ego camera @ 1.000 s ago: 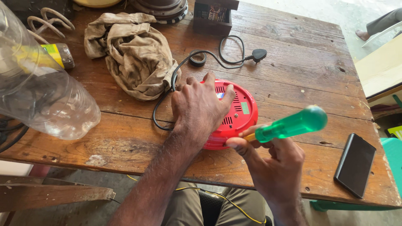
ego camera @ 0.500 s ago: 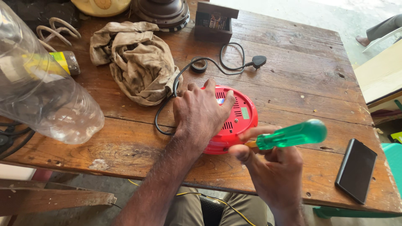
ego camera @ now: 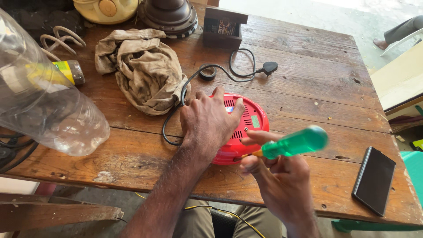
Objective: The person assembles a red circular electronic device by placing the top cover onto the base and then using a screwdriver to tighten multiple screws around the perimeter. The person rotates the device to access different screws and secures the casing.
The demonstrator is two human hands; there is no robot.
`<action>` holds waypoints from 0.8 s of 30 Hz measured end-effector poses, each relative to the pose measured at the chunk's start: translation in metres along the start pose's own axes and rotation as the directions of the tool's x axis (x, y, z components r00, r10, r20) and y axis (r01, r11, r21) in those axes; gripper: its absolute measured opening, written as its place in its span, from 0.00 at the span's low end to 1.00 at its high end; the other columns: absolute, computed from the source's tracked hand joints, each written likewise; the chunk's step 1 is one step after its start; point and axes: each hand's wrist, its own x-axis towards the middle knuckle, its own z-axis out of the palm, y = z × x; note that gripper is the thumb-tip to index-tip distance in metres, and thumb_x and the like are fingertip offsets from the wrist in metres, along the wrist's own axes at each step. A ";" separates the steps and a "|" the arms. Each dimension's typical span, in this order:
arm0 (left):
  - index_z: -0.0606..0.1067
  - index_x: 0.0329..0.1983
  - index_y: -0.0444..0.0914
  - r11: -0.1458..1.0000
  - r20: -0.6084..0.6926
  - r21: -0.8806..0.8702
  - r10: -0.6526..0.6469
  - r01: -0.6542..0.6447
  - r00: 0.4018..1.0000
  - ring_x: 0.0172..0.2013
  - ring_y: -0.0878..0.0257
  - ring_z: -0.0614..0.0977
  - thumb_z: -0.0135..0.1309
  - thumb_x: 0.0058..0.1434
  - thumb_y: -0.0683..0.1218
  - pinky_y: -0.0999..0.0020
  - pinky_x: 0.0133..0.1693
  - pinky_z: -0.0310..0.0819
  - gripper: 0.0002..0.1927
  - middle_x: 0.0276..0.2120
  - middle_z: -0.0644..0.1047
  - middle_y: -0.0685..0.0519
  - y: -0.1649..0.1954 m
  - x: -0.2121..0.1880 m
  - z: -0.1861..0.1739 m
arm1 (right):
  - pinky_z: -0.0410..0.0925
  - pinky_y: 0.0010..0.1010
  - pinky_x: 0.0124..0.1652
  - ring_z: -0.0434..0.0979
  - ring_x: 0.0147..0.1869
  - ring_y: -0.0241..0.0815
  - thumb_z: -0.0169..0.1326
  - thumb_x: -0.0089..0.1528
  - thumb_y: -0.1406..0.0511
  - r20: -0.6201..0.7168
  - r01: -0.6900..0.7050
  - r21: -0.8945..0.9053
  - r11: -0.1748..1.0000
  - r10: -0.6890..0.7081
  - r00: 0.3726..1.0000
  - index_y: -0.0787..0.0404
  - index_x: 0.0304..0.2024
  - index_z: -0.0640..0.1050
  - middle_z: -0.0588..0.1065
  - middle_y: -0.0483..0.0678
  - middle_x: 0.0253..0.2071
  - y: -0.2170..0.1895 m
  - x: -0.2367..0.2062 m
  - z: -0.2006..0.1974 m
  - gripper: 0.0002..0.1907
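Observation:
A round red appliance (ego camera: 251, 121) with vent slots lies on the wooden table (ego camera: 308, 88) near its front edge. My left hand (ego camera: 207, 123) is spread flat on top of it, pressing it down. My right hand (ego camera: 277, 180) grips a screwdriver with a green translucent handle (ego camera: 295, 142); its shaft points at the appliance's lower right rim. A black power cord (ego camera: 229, 75) runs from the appliance to a plug (ego camera: 269, 67) farther back.
A dirty crumpled rag (ego camera: 141, 72) lies left of the appliance. A large clear plastic bottle (ego camera: 39, 101) fills the left side. A black phone (ego camera: 374, 180) rests at the right front. A small dark box (ego camera: 224, 27), a fan base and a yellow appliance stand at the back.
My right hand has turned the screwdriver, so the green handle has shifted slightly. My left hand stays on the red appliance. The view has tilted a little.

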 end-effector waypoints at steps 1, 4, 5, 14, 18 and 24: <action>0.70 0.58 0.39 1.000 -0.006 0.000 0.003 -0.003 1.000 0.47 0.44 0.83 0.38 0.67 0.69 0.46 0.41 0.79 0.33 0.46 0.77 0.35 0.000 0.000 0.000 | 0.78 0.25 0.40 0.83 0.39 0.33 0.56 0.62 0.71 0.019 -0.038 0.049 0.998 0.037 0.999 0.67 0.58 0.73 0.82 0.49 0.45 -0.001 0.000 -0.002 0.21; 0.71 0.57 0.39 1.000 -0.023 0.002 0.015 -0.014 1.000 0.47 0.44 0.83 0.39 0.67 0.69 0.45 0.42 0.79 0.33 0.45 0.77 0.35 0.000 -0.001 0.000 | 0.75 0.25 0.45 0.81 0.45 0.36 0.49 0.67 0.71 0.154 0.148 -0.076 0.986 -0.135 0.979 0.70 0.54 0.73 0.80 0.53 0.49 -0.005 -0.001 -0.003 0.13; 0.71 0.57 0.39 1.000 -0.030 0.004 0.017 -0.017 0.999 0.46 0.44 0.83 0.39 0.67 0.69 0.45 0.41 0.79 0.33 0.45 0.77 0.35 0.001 -0.002 0.000 | 0.76 0.25 0.42 0.83 0.42 0.36 0.52 0.67 0.72 0.102 0.146 -0.136 0.980 -0.132 0.986 0.70 0.54 0.75 0.82 0.52 0.45 -0.006 -0.001 -0.001 0.13; 0.71 0.57 0.38 1.000 0.005 0.003 -0.001 0.001 1.000 0.44 0.45 0.84 0.38 0.67 0.70 0.48 0.38 0.81 0.34 0.43 0.78 0.36 0.001 -0.001 0.001 | 0.75 0.22 0.33 0.85 0.36 0.33 0.61 0.65 0.67 -0.024 0.211 -0.457 0.864 -0.249 0.968 0.67 0.58 0.74 0.81 0.50 0.37 -0.011 0.000 0.022 0.20; 0.71 0.57 0.39 1.000 0.006 0.016 0.002 -0.002 1.000 0.45 0.46 0.84 0.38 0.67 0.70 0.47 0.39 0.80 0.34 0.43 0.78 0.37 0.000 0.000 0.001 | 0.77 0.23 0.32 0.86 0.34 0.32 0.59 0.65 0.67 0.025 0.209 -0.495 0.843 -0.227 0.974 0.64 0.51 0.79 0.82 0.48 0.40 -0.018 0.001 0.020 0.13; 0.71 0.58 0.39 1.000 -0.052 0.009 0.022 -0.022 0.998 0.44 0.43 0.83 0.39 0.66 0.70 0.47 0.39 0.80 0.34 0.45 0.77 0.34 -0.002 -0.001 0.005 | 0.73 0.22 0.29 0.81 0.32 0.33 0.65 0.61 0.67 -0.186 0.109 -0.331 0.937 -0.178 0.966 0.65 0.41 0.74 0.80 0.46 0.35 -0.004 0.000 0.019 0.13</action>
